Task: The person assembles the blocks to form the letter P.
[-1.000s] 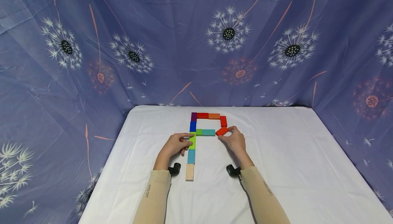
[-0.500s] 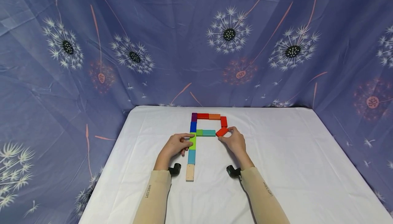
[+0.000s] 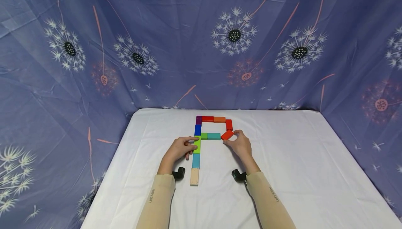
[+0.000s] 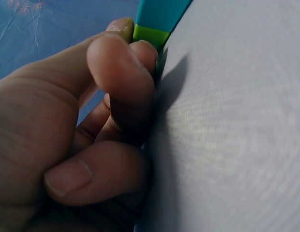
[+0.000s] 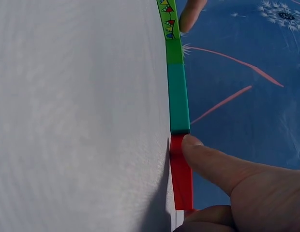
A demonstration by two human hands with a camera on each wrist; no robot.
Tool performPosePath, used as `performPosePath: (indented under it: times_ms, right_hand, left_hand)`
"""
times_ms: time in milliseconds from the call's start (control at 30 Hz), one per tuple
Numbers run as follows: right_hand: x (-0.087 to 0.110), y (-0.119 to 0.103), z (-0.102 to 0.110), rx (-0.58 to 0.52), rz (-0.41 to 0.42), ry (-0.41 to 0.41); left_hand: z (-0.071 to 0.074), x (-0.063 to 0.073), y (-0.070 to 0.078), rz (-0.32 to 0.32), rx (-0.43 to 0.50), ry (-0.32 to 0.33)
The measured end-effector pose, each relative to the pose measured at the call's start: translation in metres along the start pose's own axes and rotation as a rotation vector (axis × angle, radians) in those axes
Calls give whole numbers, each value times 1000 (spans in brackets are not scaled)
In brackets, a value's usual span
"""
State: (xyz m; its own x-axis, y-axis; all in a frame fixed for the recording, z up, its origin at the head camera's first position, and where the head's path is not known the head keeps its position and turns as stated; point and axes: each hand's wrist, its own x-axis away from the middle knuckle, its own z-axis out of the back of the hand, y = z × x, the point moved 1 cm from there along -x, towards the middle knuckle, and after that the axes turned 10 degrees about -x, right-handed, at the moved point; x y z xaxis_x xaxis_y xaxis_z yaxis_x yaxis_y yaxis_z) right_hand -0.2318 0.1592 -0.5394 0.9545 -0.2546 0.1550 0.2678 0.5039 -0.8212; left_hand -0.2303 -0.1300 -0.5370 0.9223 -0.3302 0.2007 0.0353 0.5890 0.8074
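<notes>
In the head view my right hand (image 3: 242, 145) pinches a red block (image 3: 227, 135) between thumb and index finger. That block lies slanted, its far corner at the lower end of another red block (image 3: 229, 124) and its left corner beside a teal block (image 3: 214, 136). My left hand (image 3: 180, 149) rests thumb and index finger on the light green block (image 3: 197, 149) in the left column. Bunting is printed on the light green block's side (image 5: 168, 19) in the right wrist view. My left hand's lower fingers bend near the cloth in the left wrist view.
Purple (image 3: 199, 120) and blue (image 3: 198, 130) blocks top the column; light blue (image 3: 196, 160) and plain wood (image 3: 194, 176) ones continue it downward. Red (image 3: 207, 119) and orange (image 3: 219, 119) blocks form the upper bar. A small green block (image 3: 204, 136) adjoins the teal one. White cloth (image 3: 282, 152) covers the table.
</notes>
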Motion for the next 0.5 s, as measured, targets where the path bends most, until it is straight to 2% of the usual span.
performPosePath:
  times_ms: [333, 500]
  right_hand:
    - [-2, 3, 3, -16, 47, -12]
    - [0, 0, 12, -21, 67, -22]
  left_hand:
    - [0, 0, 0, 8, -16, 9]
    - [1, 1, 0, -6, 8, -3]
